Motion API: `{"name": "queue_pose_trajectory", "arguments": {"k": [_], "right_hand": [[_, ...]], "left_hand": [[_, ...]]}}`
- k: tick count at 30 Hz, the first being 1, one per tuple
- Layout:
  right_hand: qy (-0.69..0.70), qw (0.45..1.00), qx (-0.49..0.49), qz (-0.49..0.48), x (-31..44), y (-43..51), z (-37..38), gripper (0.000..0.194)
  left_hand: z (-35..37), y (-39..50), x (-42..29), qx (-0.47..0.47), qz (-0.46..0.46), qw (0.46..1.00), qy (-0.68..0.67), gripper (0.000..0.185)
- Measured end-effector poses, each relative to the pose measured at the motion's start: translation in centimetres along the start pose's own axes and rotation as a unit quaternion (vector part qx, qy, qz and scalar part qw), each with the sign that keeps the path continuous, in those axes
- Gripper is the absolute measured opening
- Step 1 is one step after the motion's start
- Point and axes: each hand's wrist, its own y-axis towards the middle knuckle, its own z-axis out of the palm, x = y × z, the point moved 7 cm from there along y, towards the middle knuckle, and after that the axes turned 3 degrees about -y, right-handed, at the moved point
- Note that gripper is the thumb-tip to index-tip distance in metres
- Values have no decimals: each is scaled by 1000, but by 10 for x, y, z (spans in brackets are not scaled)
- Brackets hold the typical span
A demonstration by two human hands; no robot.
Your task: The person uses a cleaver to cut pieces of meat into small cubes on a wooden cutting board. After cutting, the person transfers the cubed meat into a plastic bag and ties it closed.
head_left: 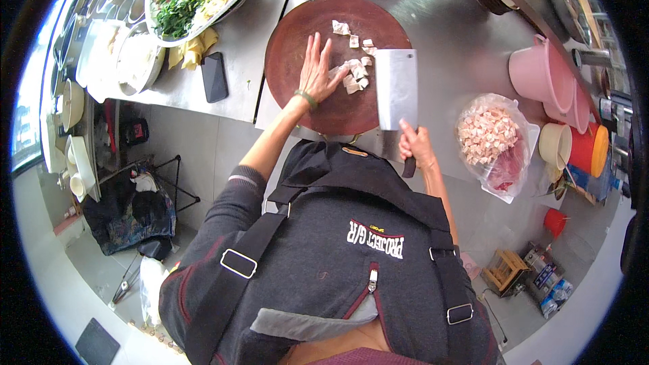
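A round reddish-brown chopping board [350, 116] lies on the steel counter before me. My left hand [318, 73] is over its middle with fingers apart, the thumb against a small group of pale diced pieces [357, 72], seemingly fatty meat. I cannot tell whether the palm presses on the board. A few more diced pieces [341, 28] are scattered farther back. My right hand [417, 143] grips the dark handle of a cleaver [396, 88]. The cleaver's broad, pale steel blade is over the right edge of the board, just beside the pieces.
On the right, a clear plastic bag [488, 134] holds pale pink cubes and redder meat. Pink buckets [540, 73] stand beyond it. At left are a smartphone [215, 77], a yellow cloth [195, 49], a white bowl [139, 63] and a large basket of chopped greens [190, 10].
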Motion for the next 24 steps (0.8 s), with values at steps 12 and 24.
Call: {"name": "queue_pose_trajectory", "arguments": {"k": [12, 24], "right_hand": [[-44, 995, -62, -65, 19, 30, -27, 40], [-231, 972, 2, -40, 19, -25, 16, 41]], "left_hand": [[34, 79, 8, 75, -60, 989, -115, 16], [-50, -32, 29, -89, -220, 940, -246, 10]]}}
